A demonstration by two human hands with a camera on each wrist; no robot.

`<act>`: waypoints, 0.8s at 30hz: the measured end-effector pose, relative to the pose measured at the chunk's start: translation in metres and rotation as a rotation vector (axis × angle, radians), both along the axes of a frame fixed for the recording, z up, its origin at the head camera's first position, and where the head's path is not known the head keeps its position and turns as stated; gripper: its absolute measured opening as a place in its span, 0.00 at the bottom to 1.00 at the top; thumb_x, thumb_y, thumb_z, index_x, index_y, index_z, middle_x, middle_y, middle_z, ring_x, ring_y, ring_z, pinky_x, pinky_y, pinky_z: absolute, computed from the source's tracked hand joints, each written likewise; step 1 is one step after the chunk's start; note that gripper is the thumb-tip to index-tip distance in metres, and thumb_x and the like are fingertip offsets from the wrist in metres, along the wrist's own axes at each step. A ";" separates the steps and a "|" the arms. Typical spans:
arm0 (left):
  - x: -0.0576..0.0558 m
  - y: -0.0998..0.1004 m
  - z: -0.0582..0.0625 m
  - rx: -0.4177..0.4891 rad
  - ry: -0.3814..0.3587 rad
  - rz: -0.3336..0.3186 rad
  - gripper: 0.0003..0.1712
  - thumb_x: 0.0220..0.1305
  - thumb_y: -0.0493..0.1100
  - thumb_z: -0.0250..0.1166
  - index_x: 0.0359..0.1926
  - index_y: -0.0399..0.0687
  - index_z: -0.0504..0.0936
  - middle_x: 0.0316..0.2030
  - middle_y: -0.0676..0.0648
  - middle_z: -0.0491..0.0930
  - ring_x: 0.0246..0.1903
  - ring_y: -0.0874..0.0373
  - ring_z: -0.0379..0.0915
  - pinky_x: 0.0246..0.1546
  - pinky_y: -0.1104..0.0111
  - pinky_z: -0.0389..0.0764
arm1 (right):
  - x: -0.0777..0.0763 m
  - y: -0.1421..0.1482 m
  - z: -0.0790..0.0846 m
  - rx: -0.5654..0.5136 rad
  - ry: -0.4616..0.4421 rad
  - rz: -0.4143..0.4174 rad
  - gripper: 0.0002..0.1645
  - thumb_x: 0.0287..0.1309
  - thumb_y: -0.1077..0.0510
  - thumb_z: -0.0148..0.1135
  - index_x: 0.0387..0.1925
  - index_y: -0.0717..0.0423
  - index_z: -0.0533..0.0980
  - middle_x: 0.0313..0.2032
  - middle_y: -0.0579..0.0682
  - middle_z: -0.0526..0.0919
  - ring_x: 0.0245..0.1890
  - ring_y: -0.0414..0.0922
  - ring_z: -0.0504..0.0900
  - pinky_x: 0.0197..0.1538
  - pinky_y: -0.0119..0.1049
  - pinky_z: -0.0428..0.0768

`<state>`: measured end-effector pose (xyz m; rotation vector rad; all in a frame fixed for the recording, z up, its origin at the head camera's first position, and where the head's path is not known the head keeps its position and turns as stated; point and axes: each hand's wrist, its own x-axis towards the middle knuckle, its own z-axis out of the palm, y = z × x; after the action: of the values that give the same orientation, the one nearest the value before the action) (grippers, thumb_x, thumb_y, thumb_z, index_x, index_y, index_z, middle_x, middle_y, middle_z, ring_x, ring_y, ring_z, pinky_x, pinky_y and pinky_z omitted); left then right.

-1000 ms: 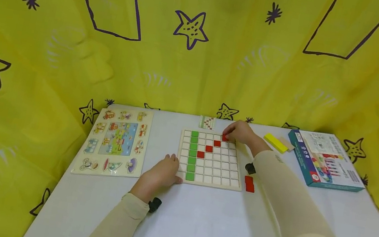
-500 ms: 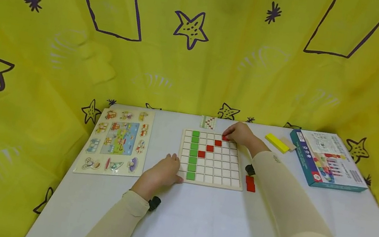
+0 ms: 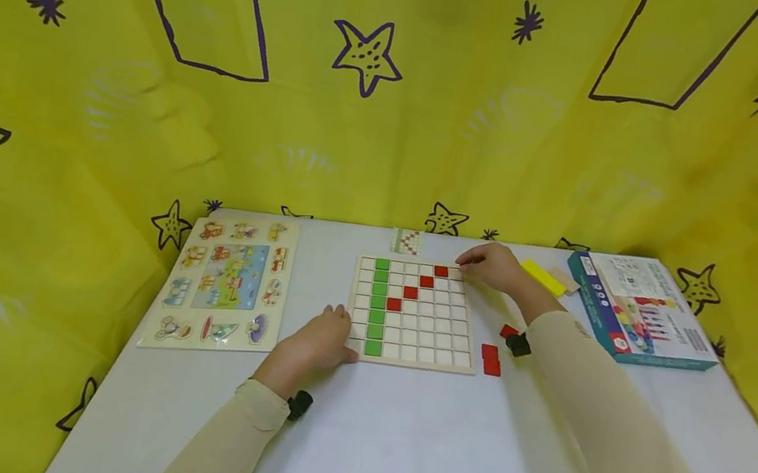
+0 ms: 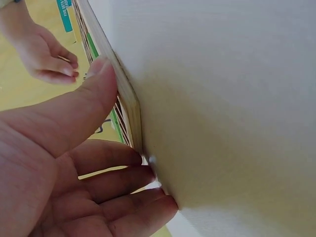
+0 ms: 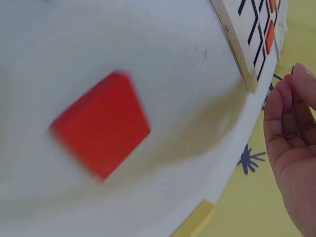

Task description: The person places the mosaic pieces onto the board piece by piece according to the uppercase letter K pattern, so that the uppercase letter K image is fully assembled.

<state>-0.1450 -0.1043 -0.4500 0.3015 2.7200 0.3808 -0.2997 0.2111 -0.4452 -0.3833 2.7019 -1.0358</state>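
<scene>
A wooden grid board [image 3: 430, 334] lies flat, with a column of green squares [image 3: 378, 302] and a diagonal of red squares [image 3: 410, 293]. My left hand [image 3: 317, 340] holds its near left corner. In the left wrist view, the thumb [image 4: 101, 81] presses on one edge while the fingers [image 4: 131, 182] curl at the other side of the corner. My right hand [image 3: 495, 267] is just off the far right corner, near the topmost red square [image 3: 441, 271]; in the right wrist view its fingertips are together with nothing seen between them. Loose red tiles [image 3: 491, 360] lie right of the board.
Behind the board lies a small pattern card [image 3: 406, 241]. A picture puzzle board [image 3: 230, 278] sits at the left. Yellow pieces [image 3: 543, 277] and a teal-edged box [image 3: 647, 313] are at the back right, before a yellow curtain [image 3: 336, 136].
My right hand has let go of the red tile at the grid's far right and moved slightly right, leaving the tile in a square. My left hand stays at the corner.
</scene>
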 end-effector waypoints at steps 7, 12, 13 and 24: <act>0.000 -0.004 0.002 -0.005 0.012 0.002 0.47 0.65 0.50 0.70 0.71 0.23 0.59 0.74 0.30 0.56 0.74 0.36 0.50 0.72 0.51 0.58 | 0.024 0.032 0.006 0.016 -0.068 -0.007 0.13 0.66 0.57 0.66 0.49 0.59 0.85 0.50 0.56 0.84 0.45 0.52 0.76 0.47 0.41 0.77; 0.000 -0.005 0.003 -0.009 0.016 -0.010 0.48 0.66 0.50 0.69 0.71 0.22 0.59 0.73 0.29 0.56 0.73 0.35 0.50 0.72 0.51 0.57 | 0.045 0.053 0.005 0.020 -0.096 -0.014 0.14 0.66 0.56 0.67 0.50 0.58 0.85 0.50 0.55 0.84 0.47 0.52 0.76 0.48 0.39 0.77; 0.001 -0.005 0.003 -0.005 0.014 -0.011 0.47 0.66 0.50 0.69 0.71 0.22 0.59 0.73 0.29 0.55 0.73 0.34 0.50 0.72 0.50 0.57 | 0.049 0.057 0.005 0.018 -0.108 -0.016 0.14 0.66 0.56 0.67 0.50 0.58 0.85 0.50 0.55 0.84 0.47 0.52 0.76 0.47 0.39 0.77; 0.002 0.002 0.003 -0.015 0.024 -0.051 0.47 0.67 0.50 0.69 0.70 0.20 0.59 0.72 0.26 0.56 0.72 0.31 0.51 0.71 0.48 0.58 | 0.078 0.088 -0.014 0.053 -0.206 0.022 0.17 0.61 0.55 0.72 0.49 0.58 0.84 0.37 0.48 0.85 0.41 0.49 0.77 0.45 0.37 0.78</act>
<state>-0.1434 -0.1026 -0.4473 0.3733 2.7317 0.3448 -0.2222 0.2987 -0.4595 -0.2795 2.5301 -0.9395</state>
